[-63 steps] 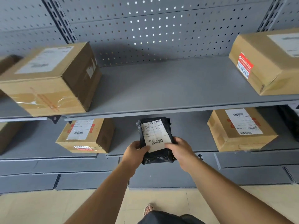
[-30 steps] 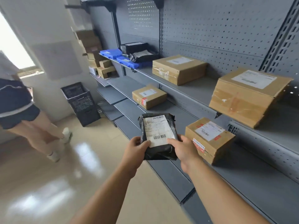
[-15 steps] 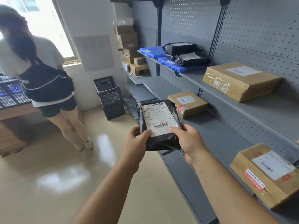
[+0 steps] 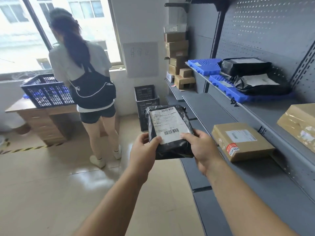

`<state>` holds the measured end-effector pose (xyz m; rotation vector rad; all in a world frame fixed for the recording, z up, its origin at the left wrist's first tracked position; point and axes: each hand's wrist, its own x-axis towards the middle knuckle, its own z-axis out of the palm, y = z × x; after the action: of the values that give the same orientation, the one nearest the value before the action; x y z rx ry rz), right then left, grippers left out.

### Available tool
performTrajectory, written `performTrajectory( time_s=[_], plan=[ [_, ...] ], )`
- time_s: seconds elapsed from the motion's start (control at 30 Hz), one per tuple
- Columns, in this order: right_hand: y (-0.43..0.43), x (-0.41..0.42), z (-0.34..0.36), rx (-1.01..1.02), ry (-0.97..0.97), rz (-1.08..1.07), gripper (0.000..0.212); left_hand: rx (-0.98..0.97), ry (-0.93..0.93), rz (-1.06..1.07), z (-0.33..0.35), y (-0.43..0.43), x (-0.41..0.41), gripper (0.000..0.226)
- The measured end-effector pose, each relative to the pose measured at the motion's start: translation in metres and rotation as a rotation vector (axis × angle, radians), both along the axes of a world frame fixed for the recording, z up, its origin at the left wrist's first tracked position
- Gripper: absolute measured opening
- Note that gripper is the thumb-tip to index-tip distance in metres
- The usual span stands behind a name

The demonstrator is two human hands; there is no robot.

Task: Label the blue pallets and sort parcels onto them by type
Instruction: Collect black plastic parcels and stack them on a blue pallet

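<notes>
Black parcel (image 4: pixel 167 132) – gripped by left hand (image 4: pixel 144 149) and right hand (image 4: pixel 200 148), thumbs on label

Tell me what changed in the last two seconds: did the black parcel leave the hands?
No. The person turned left from facing the shelving and carried the black parcel along the aisle toward the blue pallets, now in view ahead. Nothing was taken or let go: left hand and right hand keep gripping its lower corners, label up.

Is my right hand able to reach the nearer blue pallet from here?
Probably not: the right hand holds the black parcel, and the nearer blue pallet lies farther along the shelf.
</notes>
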<state>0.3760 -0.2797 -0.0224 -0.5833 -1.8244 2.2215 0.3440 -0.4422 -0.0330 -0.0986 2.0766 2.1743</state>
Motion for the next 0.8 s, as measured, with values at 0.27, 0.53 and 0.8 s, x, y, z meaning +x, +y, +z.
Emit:
performTrajectory(
  time_s=[0.27,0.53,0.8],
  plan=[
    [-0.010,-0.108,0.001,-0.019,0.008,0.111,0.013,0.057,-0.014,0.116,0.004,-0.010,-0.089,0.016],
    [-0.040,-0.230,0.008,-0.014,0.013,0.105,0.014,0.079,0.024,0.099,0.005,-0.040,-0.216,0.014],
    [-0.054,-0.333,0.017,0.006,0.043,0.038,0.015,0.095,0.040,0.018,0.017,-0.055,-0.330,0.021]
  ],
)
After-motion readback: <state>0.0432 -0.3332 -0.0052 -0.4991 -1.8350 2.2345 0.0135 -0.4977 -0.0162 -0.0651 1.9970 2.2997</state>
